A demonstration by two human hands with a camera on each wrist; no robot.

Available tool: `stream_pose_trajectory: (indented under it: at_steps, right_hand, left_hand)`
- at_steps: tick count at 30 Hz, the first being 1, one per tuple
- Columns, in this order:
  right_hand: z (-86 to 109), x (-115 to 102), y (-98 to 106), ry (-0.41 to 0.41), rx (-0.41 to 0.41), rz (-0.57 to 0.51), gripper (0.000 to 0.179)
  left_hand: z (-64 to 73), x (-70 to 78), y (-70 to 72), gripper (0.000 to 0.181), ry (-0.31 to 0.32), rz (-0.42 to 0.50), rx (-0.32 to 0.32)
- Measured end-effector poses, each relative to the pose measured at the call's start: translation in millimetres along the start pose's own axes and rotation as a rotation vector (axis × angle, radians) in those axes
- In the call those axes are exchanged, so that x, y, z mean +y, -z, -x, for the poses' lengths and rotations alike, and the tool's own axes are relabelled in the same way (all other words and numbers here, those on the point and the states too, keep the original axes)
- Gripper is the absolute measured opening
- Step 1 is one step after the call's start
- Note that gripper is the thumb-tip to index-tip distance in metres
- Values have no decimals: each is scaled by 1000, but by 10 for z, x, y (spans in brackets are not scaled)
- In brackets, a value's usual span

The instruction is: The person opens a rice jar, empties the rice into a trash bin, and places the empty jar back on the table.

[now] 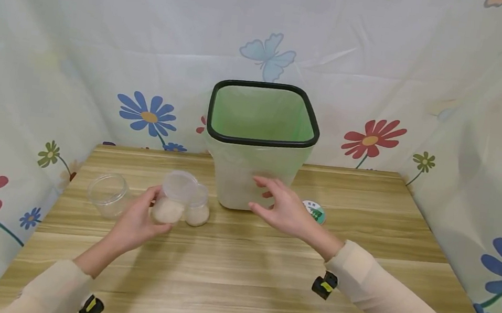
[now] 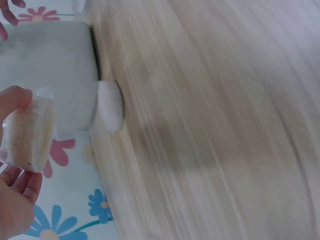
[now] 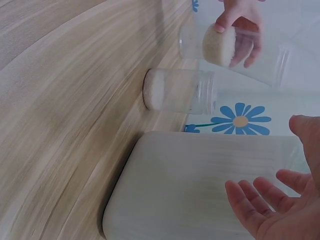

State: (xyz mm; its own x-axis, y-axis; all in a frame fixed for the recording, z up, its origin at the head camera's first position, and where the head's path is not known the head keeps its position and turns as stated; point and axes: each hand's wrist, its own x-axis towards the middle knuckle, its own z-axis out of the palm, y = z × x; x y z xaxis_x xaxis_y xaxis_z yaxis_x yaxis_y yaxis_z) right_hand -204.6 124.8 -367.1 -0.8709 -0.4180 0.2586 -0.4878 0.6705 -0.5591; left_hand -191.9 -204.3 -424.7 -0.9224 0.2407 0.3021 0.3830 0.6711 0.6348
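Observation:
My left hand (image 1: 140, 221) grips a clear jar (image 3: 220, 47) with white grains, perhaps rice, at its bottom. In the right wrist view this jar is lifted off the table and tilted. A second clear jar (image 3: 172, 92) with similar white contents stands on the table between it and the bin. Left of my left hand stands a third clear jar (image 1: 107, 196), with no contents visible. My right hand (image 1: 284, 206) holds nothing. Its fingers are spread and relaxed in front of the pale green bin (image 1: 241, 176); whether they touch it I cannot tell.
The bin has a black rim (image 1: 260, 142) and stands near the back edge of the wooden table (image 1: 224, 285). A round green-and-white disc (image 1: 315, 211) lies behind my right wrist. Flower-printed curtains (image 1: 192, 22) enclose the table at the back and sides.

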Motion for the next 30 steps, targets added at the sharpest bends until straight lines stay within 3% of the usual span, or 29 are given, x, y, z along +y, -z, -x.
stream_pose_trajectory:
  at_steps: [14, 24, 30]
  right_hand:
    - [-34, -72, -12, -22, 45, -22, 51]
    - [-87, -127, -22, -17, 98, -70, 46]
    - [-128, -179, -15, -2, 120, -96, 45]
  left_hand:
    - [-135, 249, 38, 70, -63, -18, 65]
    - [-226, 403, -6, 72, -89, -12, 16]
    - [-277, 471, -58, 73, -153, -22, 15]
